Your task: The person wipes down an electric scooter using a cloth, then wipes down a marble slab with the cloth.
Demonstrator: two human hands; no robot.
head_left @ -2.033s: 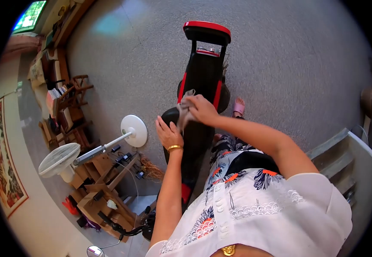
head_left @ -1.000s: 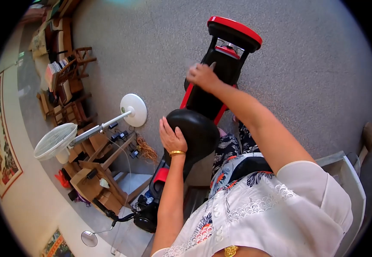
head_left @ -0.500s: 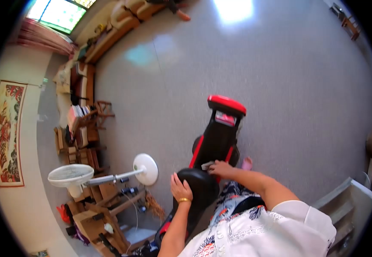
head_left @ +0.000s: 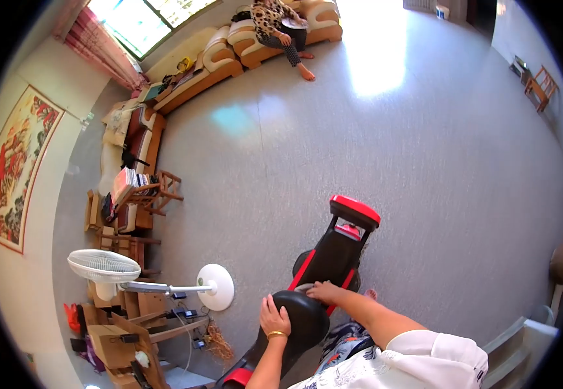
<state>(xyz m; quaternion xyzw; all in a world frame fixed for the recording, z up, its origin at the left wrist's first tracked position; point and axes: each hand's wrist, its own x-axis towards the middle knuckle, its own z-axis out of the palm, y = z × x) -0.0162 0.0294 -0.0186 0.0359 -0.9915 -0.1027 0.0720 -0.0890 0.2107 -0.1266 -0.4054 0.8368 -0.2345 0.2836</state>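
Note:
A black and red ride-on toy car (head_left: pixel 328 260) stands on the floor in front of me, with a rounded black seat (head_left: pixel 304 321) and a red bar at its far end. My left hand (head_left: pixel 275 316), wearing a gold bangle, lies flat on the side of the seat with its fingers stretched out. Just past the seat, my right hand (head_left: pixel 322 292) presses down on the black body. Under its fingers shows a bit of pale grey cloth (head_left: pixel 303 288), mostly covered by the hand.
A white standing fan (head_left: pixel 216 287) is left of the toy car, near cartons (head_left: pixel 109 343) and cables. Sofas (head_left: pixel 223 55) line the far left wall, where a person (head_left: pixel 278 29) sits. Stools (head_left: pixel 164 191) hold a stack of books. A wooden chair (head_left: pixel 540 87) stands far right.
My view has tilted up, so the seated person now shows more fully. My right hand has shifted slightly on the toy car with the cloth; my left hand stays on the seat.

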